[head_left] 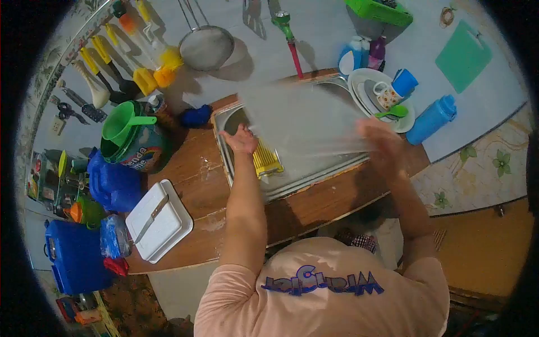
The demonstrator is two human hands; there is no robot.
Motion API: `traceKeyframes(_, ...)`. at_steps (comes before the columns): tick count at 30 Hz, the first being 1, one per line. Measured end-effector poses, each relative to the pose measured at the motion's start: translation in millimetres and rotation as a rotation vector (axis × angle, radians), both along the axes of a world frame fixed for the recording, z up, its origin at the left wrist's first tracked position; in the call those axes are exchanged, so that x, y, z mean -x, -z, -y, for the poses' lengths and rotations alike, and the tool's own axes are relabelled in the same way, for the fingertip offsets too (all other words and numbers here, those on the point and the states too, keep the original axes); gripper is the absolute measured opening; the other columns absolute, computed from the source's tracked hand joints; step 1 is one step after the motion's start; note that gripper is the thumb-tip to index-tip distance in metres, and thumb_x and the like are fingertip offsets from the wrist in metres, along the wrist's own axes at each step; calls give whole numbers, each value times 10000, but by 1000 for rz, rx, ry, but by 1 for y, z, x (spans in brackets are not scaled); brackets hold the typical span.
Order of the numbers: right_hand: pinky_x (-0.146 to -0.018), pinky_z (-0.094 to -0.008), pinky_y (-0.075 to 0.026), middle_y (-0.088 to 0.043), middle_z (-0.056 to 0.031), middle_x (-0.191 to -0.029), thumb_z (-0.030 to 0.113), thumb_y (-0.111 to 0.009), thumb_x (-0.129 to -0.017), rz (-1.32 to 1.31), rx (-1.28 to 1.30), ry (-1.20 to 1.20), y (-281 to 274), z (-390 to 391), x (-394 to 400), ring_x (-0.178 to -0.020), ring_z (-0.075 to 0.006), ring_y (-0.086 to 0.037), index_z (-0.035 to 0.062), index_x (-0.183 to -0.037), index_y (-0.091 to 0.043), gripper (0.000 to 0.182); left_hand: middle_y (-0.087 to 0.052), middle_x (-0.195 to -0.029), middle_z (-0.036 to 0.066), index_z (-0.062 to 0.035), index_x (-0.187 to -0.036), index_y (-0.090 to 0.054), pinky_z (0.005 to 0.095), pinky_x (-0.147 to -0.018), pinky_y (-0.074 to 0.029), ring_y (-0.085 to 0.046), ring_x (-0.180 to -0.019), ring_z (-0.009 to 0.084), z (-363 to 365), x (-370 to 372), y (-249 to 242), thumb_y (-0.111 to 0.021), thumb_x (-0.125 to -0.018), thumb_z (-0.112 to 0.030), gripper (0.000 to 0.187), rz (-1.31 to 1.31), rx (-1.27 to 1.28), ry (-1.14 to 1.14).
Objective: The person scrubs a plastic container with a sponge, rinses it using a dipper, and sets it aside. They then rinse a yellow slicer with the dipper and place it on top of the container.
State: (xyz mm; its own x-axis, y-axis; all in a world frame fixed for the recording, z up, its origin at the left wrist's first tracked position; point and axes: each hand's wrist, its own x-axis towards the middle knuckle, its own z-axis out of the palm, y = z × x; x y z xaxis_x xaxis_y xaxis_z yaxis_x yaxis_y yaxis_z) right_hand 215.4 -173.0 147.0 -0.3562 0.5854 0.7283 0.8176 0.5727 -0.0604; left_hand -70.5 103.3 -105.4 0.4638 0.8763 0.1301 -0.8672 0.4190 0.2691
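Note:
A whitish, flat rectangular sheet or tray (303, 118), smeared by motion, hangs over the sink (292, 188); its exact kind does not show. My right hand (383, 140), also blurred, is at its right edge with the fingers closed over it. On the other side my left hand (241, 140) is open, palm up and fingers spread, close to the sheet's lower left edge. Below that hand a yellow ribbed rack (268, 160) shows in the sink. Much of the basin is hidden behind the sheet.
Stacked plates (359, 84), a patterned mug (387, 96) and a blue bottle (432, 119) stand right of the sink. At left are a bucket (143, 151), a blue jug (115, 182) and a knife (151, 218) on a white lidded container (177, 236). Utensils hang on the wall.

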Motion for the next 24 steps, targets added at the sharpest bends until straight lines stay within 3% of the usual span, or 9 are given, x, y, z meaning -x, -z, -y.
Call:
traceKeyframes(3,-843,-383,-493,-623,-74,-1017,48,-516,-780,66,69,48,12,0,17,-949,-253,-599,114,-1042,-599,283,-473,-1055,96,-21,-1214,-435,295,-873,-317,-386,-811,195,52,-21,-68,-265,-621,-906,1079,-340,171,-309)
traceKeyframes(5,-838,-383,-494,-627,-96,-1024,20,-498,-782,375,721,-49,29,-8,18,-953,-261,-600,110,-1049,-595,297,-474,-1060,92,-18,-1201,-442,289,-881,-313,-389,-816,196,40,-15,-42,-259,-639,-896,1058,-225,119,-203)
traceKeyframes(6,-835,-386,-495,-627,-99,-1020,24,-500,-774,262,521,-44,23,-4,16,-949,-263,-602,108,-1042,-596,297,-474,-1107,100,-12,-1212,-435,310,-911,-313,-414,-870,213,9,3,11,-253,-649,-890,1058,-74,113,-42)
traceKeyframes(7,-832,-389,-496,-628,-102,-1016,27,-502,-766,159,312,-43,8,-1,9,-945,-264,-603,107,-1036,-597,297,-475,-1154,109,-6,-1223,-427,331,-941,-314,-438,-924,230,9,5,-16,-247,-659,-884,1059,83,98,116)
traceKeyframes(11,-845,-408,-486,-627,-91,-1005,30,-493,-742,-167,-353,135,5,8,21,-922,-269,-610,99,-1020,-594,303,-489,-1041,123,3,-1169,-432,382,-836,-372,-453,-914,232,24,-10,-22,-259,-627,-902,1069,-136,179,-108)
traceKeyframes(14,-875,-426,-473,-625,-91,-999,47,-541,-716,216,511,-104,10,9,33,-918,-273,-614,104,-1006,-599,301,-511,-915,118,-9,-1083,-466,391,-791,-394,-457,-873,218,-6,-7,2,-282,-610,-909,1033,133,-42,244)
traceKeyframes(15,-863,-423,-477,-624,-88,-990,50,-550,-708,198,373,-71,4,13,33,-913,-273,-613,104,-993,-605,295,-531,-949,130,-9,-1080,-468,406,-833,-400,-474,-924,232,-25,-2,25,-288,-611,-907,1029,288,-214,411)
traceKeyframes(20,-825,-408,-487,-614,-75,-937,79,-559,-685,-232,-345,51,-14,14,25,-891,-277,-605,105,-944,-621,267,-525,-968,131,4,-1139,-438,355,-724,-441,-495,-837,256,32,-10,-69,-345,-575,-913,1080,-161,245,-139)
traceKeyframes(24,-878,-401,-467,-607,-88,-933,69,-552,-708,137,226,-66,10,22,38,-894,-283,-601,104,-960,-615,262,-489,-1107,151,12,-1242,-372,382,-856,-397,-478,-946,269,-20,-8,6,-350,-553,-922,1161,242,-232,314)
